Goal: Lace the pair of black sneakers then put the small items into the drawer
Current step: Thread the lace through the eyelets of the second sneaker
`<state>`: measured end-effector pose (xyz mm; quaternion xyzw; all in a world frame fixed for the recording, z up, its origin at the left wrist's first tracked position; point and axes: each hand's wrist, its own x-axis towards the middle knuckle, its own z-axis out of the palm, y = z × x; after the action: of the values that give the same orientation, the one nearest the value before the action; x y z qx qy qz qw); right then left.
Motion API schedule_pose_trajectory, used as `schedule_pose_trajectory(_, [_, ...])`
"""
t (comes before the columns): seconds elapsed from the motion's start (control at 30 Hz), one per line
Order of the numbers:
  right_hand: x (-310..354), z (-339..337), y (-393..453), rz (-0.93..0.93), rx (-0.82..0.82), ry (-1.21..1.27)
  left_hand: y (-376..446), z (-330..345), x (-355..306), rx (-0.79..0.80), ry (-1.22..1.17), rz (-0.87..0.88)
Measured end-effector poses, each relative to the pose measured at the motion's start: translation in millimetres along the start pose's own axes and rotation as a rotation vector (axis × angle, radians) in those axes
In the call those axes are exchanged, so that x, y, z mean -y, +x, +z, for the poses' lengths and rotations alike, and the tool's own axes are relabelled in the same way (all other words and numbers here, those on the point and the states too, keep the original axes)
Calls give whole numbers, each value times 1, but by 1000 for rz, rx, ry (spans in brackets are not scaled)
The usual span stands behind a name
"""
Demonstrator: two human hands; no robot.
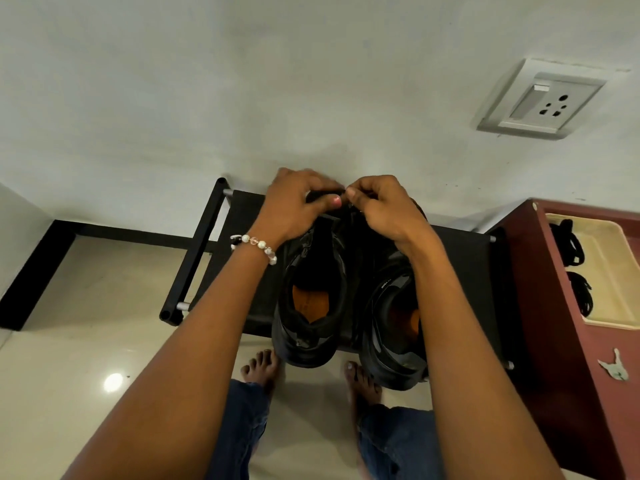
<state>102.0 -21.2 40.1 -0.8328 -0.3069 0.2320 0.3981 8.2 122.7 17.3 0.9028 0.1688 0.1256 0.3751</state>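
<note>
arms bare, sleeveless | left wrist: bracelet (255,244), white, clear, black beads | blue jeans (398,441) | feet (261,370) bare

We see sneakers (308,306) w/ black uppers, part matt cloth, part glossy synthetic panels; insoles orange, matt. Rack (194,258): matt black frame, silvery metal tube ends, dark cloth shelf. Floor (86,341) glossy pale tile, reflecting a light. Wall (242,81) matt painted plaster, lightly scuffed. Socket (540,98) smooth white plastic. Cabinet (554,341) maroon, smooth semi-matt laminate. Tray (620,271) cream plastic, smooth. Bracelet (256,245) glossy beads. Jeans (242,427) blue denim.
</note>
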Motion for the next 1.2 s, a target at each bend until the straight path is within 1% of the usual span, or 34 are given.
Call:
schedule_pose_trajectory(0.03, [0, 0, 0, -7, 7, -8, -2, 2, -5, 24, -72, -16])
schedule_pose_trajectory(0.07, [-2, 0, 0, -9, 16, -23, -3, 2, -6, 10, -128, -43])
schedule_pose_trajectory(0.17, [-12, -6, 1, 2, 45, -88, -4, -7, -1, -167, -223, -126])
schedule_pose_trajectory(0.23, [-18, -14, 0, 16, 58, -161, -2, -16, 6, -403, -304, -266])
schedule_pose_trajectory(0.3, [-22, -21, -1, 46, 55, -284, -4, -27, 17, -709, -449, -478])
schedule_pose_trajectory(0.33, [-23, -22, -2, 68, 49, -343, -6, -30, 24, -819, -508, -567])
schedule_pose_trajectory(0.37, [-25, -22, -1, 82, 46, -375, -7, -32, 31, -871, -522, -631])
schedule_pose_trajectory(0.4, [-25, -21, -1, 85, 46, -377, -7, -31, 37, -861, -466, -677])
schedule_pose_trajectory(0.43, [-25, -20, 0, 75, 49, -352, -7, -30, 40, -795, -308, -706])
schedule_pose_trajectory(0.47, [-24, -18, 1, 59, 48, -301, -7, -27, 39, -689, -98, -701])
schedule_pose_trajectory(0.5, [-21, -16, 2, 42, 44, -232, -7, -23, 35, -562, 65, -619])
schedule_pose_trajectory(0.53, [-17, -14, 1, 29, 41, -156, -5, -19, 27, -445, 129, -464])
schedule_pose_trajectory(0.57, [-13, -12, 1, 18, 37, -83, -2, -15, 19, -332, 95, -289])
schedule_pose_trajectory(0.6, [-9, -9, 1, 13, 32, -23, -1, -10, 8, -217, 10, -142])
schedule_pose_trajectory(0.63, [-6, -7, 0, 11, 29, 23, -1, -5, 1, -108, -75, -55])
schedule_pose_trajectory(0.67, [-5, -5, 0, 9, 29, 56, -3, -1, -4, -18, -118, -19])
schedule_pose_trajectory(0.7, [-4, -3, 0, 5, 34, 71, -4, 2, -7, 27, -122, -15])
schedule_pose_trajectory(0.73, [-3, -2, -1, 4, 40, 67, -4, 5, -8, 24, -124, -34])
schedule_pose_trajectory(0.8, [-6, -2, 0, 14, 59, 11, -5, 4, -6, -66, -180, -76])
schedule_pose_trajectory(0.93, [-18, -8, 2, 62, 97, -215, -3, -5, 4, -278, -414, -226])
schedule_pose_trajectory(1.0, [-21, -10, 4, 147, 80, -392, -3, -7, 8, -367, -539, -304])
schedule_pose_trajectory(1.07, [-22, -11, 6, 207, -10, -609, -3, -9, 8, -421, -615, -337])
schedule_pose_trajectory(1.1, [-21, -11, 6, 192, -63, -612, -2, -9, 7, -425, -624, -331])
schedule_pose_trajectory(1.13, [-17, -11, 4, 137, -116, -544, -2, -8, 6, -411, -612, -307])
schedule_pose_trajectory(1.17, [-12, -10, 3, 50, -151, -437, -2, -7, 4, -379, -583, -270])
schedule_pose_trajectory(1.2, [-6, -8, 1, -51, -147, -325, -2, -6, 1, -334, -550, -226])
